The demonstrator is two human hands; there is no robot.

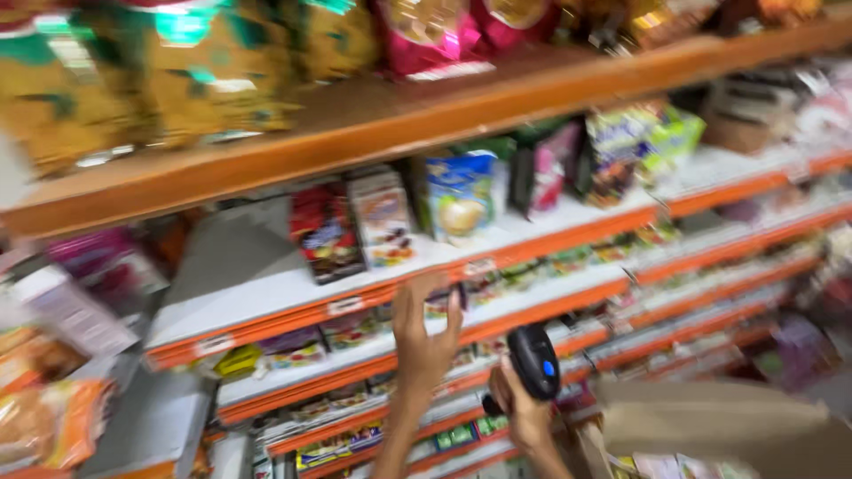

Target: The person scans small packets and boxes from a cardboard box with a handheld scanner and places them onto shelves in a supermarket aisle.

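At the lower centre of the frame, the left hand [424,341] reaches up with fingers spread toward the orange-edged shelf [266,312]. Just right of it, the right hand [524,412] grips a black handheld scanner [534,359], fingers wrapped round its handle.

Orange-edged shelves [266,315] run across the shop wall, tier under tier. Yellow-green snack bags [177,80] crowd the top board beside pink bags [435,35]. Lower down stand a dark red packet [326,232], a white carton [382,217] and a blue pouch [459,195]. A brown cardboard box [710,421] sits at the lower right.
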